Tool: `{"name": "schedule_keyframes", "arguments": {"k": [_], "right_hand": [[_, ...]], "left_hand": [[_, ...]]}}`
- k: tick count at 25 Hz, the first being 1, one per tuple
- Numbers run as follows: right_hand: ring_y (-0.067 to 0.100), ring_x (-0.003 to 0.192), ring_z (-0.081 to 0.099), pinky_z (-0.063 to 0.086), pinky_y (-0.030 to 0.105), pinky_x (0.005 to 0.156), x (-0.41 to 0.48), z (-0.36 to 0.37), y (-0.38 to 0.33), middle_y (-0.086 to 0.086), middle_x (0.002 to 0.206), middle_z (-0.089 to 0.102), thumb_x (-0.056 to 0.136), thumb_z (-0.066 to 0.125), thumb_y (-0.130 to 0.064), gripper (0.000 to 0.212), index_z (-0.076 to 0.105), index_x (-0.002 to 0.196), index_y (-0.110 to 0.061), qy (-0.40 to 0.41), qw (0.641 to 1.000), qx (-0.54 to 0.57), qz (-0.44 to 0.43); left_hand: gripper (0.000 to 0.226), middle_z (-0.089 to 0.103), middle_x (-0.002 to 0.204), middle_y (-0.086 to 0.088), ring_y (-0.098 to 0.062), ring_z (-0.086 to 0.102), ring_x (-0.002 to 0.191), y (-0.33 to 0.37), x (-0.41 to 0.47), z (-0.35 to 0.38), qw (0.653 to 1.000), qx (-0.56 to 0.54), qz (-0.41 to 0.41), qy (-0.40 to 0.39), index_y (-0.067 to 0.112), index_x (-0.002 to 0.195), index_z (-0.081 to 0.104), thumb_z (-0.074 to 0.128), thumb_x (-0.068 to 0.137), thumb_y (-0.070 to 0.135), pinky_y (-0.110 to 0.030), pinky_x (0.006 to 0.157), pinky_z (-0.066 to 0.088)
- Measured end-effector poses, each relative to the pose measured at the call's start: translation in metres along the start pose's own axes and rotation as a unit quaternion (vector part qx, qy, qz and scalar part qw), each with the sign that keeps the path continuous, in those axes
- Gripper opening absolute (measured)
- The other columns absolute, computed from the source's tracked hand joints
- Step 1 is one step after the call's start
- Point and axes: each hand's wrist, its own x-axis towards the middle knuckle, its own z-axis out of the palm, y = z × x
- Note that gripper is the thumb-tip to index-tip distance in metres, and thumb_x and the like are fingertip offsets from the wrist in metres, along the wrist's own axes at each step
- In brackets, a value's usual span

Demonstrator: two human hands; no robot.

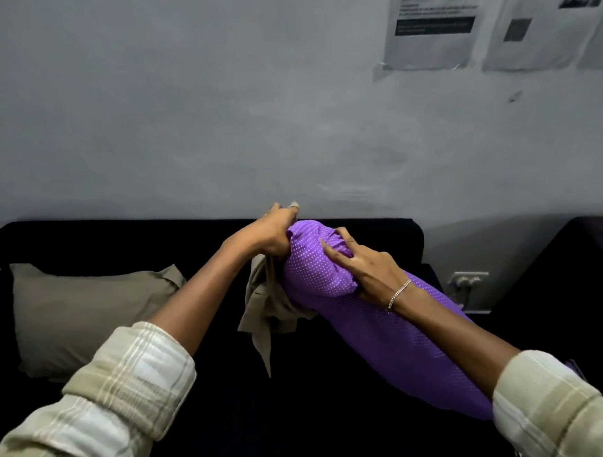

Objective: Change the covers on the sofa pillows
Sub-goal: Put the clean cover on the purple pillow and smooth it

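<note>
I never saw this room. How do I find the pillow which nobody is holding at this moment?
Look at the dark sofa against the grey wall. At its left end a beige pillow lies on the seat, untouched. The only other one, a purple pillow with white dots, is held by the left hand and the right hand at the sofa's middle.

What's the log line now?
left hand: grips beige cover | right hand: grips purple pillow | beige pillow: lying on sofa
</note>
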Motion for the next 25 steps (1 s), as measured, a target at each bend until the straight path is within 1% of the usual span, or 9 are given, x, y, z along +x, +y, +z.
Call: {"name": "schedule_keyframes", "arguments": {"k": [4,7,9,12,14,15,18,22,25], "right_hand": [[0.037,0.057,0.063,0.036,0.032,0.040,0.036,0.009,-0.027,0.024,0.137,0.046,0.079,0.059,-0.012,0.070,0.034,0.139,-0.037,0.046,0.999,-0.025,0.017],[0.031,0.086,0.070,0.055,0.037,0.067,0.041,0.006,-0.046,0.018,0.123,0.064,0.083,0.061,-0.020,0.036,0.068,0.118,-0.016,0.059,0.990,0.097,0.084],[0.023,0.117,0.056,0.042,0.037,0.106,0.039,-0.003,-0.064,0.011,0.121,0.062,0.087,0.062,-0.011,0.028,0.066,0.115,-0.011,-0.117,0.976,0.117,0.140],[0.024,0.119,0.039,0.024,0.052,0.115,0.026,-0.057,-0.076,0.011,0.121,0.047,0.072,0.052,0.014,0.047,0.049,0.117,0.002,-0.367,0.903,0.056,0.217],[0.024,0.116,0.042,0.038,0.023,0.103,0.060,-0.024,-0.063,0.015,0.136,0.049,0.079,0.052,0.006,0.048,0.049,0.127,0.003,-0.204,0.922,0.146,0.294],[0.022,0.120,0.043,0.036,0.010,0.093,0.063,-0.027,-0.054,0.019,0.144,0.044,0.091,0.047,-0.002,0.045,0.045,0.136,0.003,-0.124,0.886,0.175,0.411],[0.022,0.143,0.026,0.014,0.017,0.110,0.060,-0.017,-0.038,0.016,0.156,0.027,0.104,0.034,-0.019,0.048,0.028,0.149,-0.004,-0.148,0.959,0.151,0.187],[0.027,0.135,0.038,0.026,0.032,0.112,0.067,-0.006,-0.037,0.016,0.148,0.040,0.101,0.040,-0.026,0.046,0.040,0.142,-0.005,-0.189,0.927,0.214,0.244],[0.029,0.133,0.041,0.028,0.031,0.109,0.069,-0.001,-0.034,0.016,0.145,0.043,0.102,0.041,-0.020,0.043,0.041,0.140,0.000,-0.190,0.872,0.327,0.310]], "left_hand": [[0.070,0.037,0.123,-0.019,-0.044,0.061,0.094,0.033,-0.021,0.004,0.991,0.115,-0.003,0.065,0.012,0.139,0.033,0.062,0.076,0.006,-0.045,0.080,0.051],[0.083,0.028,0.143,-0.028,-0.047,0.060,0.105,0.086,-0.039,0.023,0.983,0.163,0.038,0.082,0.009,0.152,0.019,0.058,0.079,-0.001,-0.046,0.085,0.049],[0.089,0.026,0.145,-0.026,-0.046,0.061,0.101,0.117,-0.047,0.042,0.976,0.166,0.132,0.057,0.013,0.156,0.012,0.052,0.080,-0.007,-0.046,0.082,0.048],[0.101,0.035,0.132,-0.015,-0.042,0.064,0.091,0.116,-0.050,0.055,0.972,0.060,0.192,0.122,0.031,0.152,0.021,0.055,0.068,-0.012,-0.046,0.077,0.054],[0.092,0.036,0.123,-0.007,-0.037,0.066,0.090,0.083,-0.048,0.067,0.965,-0.085,0.040,0.246,0.033,0.141,0.032,0.059,0.064,-0.008,-0.045,0.077,0.056],[0.078,0.037,0.120,-0.006,-0.036,0.065,0.089,0.068,-0.048,0.077,0.948,-0.123,-0.049,0.289,0.027,0.133,0.039,0.060,0.065,-0.004,-0.044,0.078,0.056],[0.039,0.040,0.118,-0.009,-0.037,0.059,0.098,0.048,-0.050,0.112,0.937,-0.169,-0.176,0.249,0.018,0.112,0.049,0.061,0.074,0.015,-0.045,0.086,0.051],[0.086,0.046,0.130,-0.006,-0.027,0.047,0.122,0.046,-0.054,0.140,0.920,-0.361,-0.143,0.049,0.030,0.118,0.035,0.072,0.053,0.073,-0.043,0.104,0.041],[0.072,0.065,0.103,0.004,-0.021,0.061,0.095,0.037,-0.055,0.148,0.936,-0.304,-0.132,0.116,0.030,0.103,0.040,0.086,0.052,0.051,-0.036,0.082,0.050]]}}
